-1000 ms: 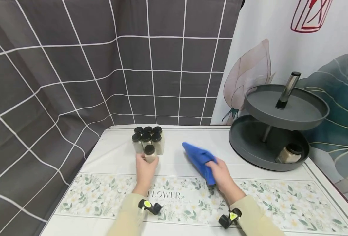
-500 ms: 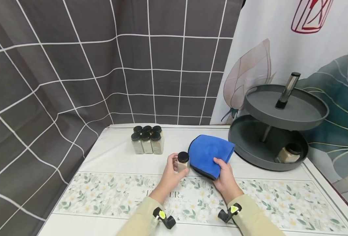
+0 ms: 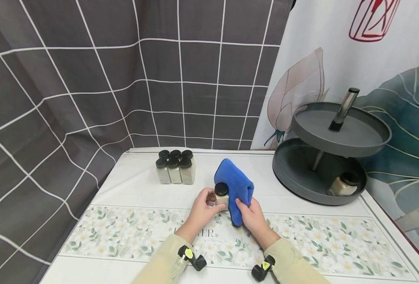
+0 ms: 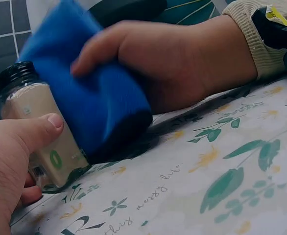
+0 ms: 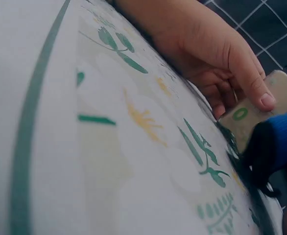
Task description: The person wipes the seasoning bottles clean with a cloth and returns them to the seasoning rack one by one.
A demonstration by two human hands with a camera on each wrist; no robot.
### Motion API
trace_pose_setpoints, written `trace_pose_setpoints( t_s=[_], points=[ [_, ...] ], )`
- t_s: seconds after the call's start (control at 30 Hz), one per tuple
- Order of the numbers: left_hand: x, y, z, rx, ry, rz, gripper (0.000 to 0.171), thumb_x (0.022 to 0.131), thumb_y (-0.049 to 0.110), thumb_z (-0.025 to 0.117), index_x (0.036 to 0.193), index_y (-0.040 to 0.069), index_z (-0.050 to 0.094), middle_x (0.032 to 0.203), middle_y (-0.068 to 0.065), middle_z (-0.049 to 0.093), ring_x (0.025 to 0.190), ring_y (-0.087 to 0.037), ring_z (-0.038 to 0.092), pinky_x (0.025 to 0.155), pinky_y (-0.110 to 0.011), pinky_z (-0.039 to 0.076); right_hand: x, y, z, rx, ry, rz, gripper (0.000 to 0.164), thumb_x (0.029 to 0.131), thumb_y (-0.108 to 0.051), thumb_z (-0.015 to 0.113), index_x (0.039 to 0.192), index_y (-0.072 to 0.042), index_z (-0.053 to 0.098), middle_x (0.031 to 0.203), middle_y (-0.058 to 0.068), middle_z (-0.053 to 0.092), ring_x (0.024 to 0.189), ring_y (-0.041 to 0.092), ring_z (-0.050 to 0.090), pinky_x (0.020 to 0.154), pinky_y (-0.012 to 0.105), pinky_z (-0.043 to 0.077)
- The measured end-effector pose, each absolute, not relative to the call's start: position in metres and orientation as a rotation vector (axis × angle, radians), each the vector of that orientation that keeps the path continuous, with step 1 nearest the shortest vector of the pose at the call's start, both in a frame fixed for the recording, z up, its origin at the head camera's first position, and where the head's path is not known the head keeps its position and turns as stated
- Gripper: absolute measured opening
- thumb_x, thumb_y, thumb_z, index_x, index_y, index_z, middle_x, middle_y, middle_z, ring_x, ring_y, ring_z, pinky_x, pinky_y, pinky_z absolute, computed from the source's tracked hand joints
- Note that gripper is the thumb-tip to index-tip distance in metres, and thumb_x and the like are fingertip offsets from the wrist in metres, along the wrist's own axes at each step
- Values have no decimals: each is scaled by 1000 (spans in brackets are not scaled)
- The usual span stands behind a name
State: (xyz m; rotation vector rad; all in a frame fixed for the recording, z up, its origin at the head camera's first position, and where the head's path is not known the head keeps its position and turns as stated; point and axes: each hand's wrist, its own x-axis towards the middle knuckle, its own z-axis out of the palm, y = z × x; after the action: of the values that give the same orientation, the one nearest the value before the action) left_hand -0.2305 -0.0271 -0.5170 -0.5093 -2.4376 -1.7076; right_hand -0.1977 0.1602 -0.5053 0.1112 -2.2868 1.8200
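A square glass spice jar (image 3: 221, 199) with a black lid and pale powder inside is gripped by my left hand (image 3: 203, 209), thumb on its near face. In the left wrist view the jar (image 4: 55, 142) leans slightly, its bottom close to the tabletop. My right hand (image 3: 253, 221) holds a folded blue cloth (image 3: 235, 185) with dark edging, the thumb pressing on top of it. The cloth lies against the jar's right side. In the right wrist view my left hand (image 5: 207, 54) shows beyond the cloth (image 5: 285, 139), which covers part of the jar.
Several similar black-lidded jars (image 3: 175, 169) stand grouped at the back left of the table. On the right is a two-tier dark grey round tray (image 3: 340, 146), with one jar (image 3: 343, 184) tilted on its lower tier. A gridded curtain (image 3: 198, 98) hangs behind.
My left hand took a jar from the front of the group and brought it right, toward the middle. My right hand moved the cloth left until it met the jar.
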Motion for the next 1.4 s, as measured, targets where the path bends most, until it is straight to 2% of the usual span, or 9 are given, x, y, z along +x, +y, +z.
trace_pose_setpoints(
  t_s=[0.17,0.43,0.6,0.73,0.87,0.9,1.1,1.23,1.4],
  points=[
    [-231,-26,-520,-491,-2461,-1700,46,84,19,84,120,5,58,105,-3,58,93,-16,57,80,-27,52,-196,159,-507,93,-2264,1765,33,101,-8,54,127,12,58,121,26,66,114,37,63,104,53,45],
    [-229,-24,-524,-476,-2452,-1709,47,82,18,85,118,5,58,103,-4,57,91,-16,58,79,-27,54,-193,162,-510,186,-2373,1584,28,100,-10,57,121,7,65,114,20,71,108,33,66,99,53,49],
    [-228,-24,-522,-548,-2457,-1694,48,85,21,83,121,5,56,105,-5,56,93,-18,57,81,-28,53,-194,163,-511,184,-2371,1589,29,100,-9,57,124,6,63,116,21,70,110,34,66,100,54,49],
    [-225,-26,-512,-628,-2440,-1689,44,88,7,74,126,0,53,108,-11,55,97,-25,57,85,-33,53,-195,164,-509,160,-2348,1652,33,101,-9,56,129,7,60,123,23,67,116,36,63,104,54,46],
    [-228,-27,-511,-643,-2433,-1683,46,84,-3,68,127,-3,53,110,-12,55,100,-28,57,88,-36,54,-196,163,-507,165,-2329,1671,33,101,-9,56,129,8,60,123,24,67,116,36,63,104,54,45],
    [-231,-28,-517,-641,-2438,-1670,45,85,-1,68,127,-1,53,110,-9,55,100,-25,57,88,-33,53,-196,163,-507,173,-2332,1662,33,101,-9,56,128,8,60,123,24,67,115,36,63,103,55,46],
    [-229,-30,-515,-590,-2470,-1672,38,85,5,76,115,3,53,110,-9,59,102,-25,59,93,-37,52,-195,162,-507,187,-2377,1668,35,102,-11,55,132,7,58,126,22,66,118,35,62,105,55,44],
    [-229,-29,-516,-559,-2469,-1727,39,85,8,80,113,4,52,113,-9,60,106,-25,61,96,-37,52,-195,162,-509,190,-2375,1688,37,103,-10,54,135,8,55,129,24,64,122,37,59,107,56,42],
    [-230,-28,-518,-543,-2435,-1756,41,84,8,81,112,3,53,111,-9,61,104,-24,62,93,-36,53,-195,161,-508,202,-2379,1704,39,103,-11,53,137,8,53,131,25,62,124,39,58,108,57,41]
  ],
)
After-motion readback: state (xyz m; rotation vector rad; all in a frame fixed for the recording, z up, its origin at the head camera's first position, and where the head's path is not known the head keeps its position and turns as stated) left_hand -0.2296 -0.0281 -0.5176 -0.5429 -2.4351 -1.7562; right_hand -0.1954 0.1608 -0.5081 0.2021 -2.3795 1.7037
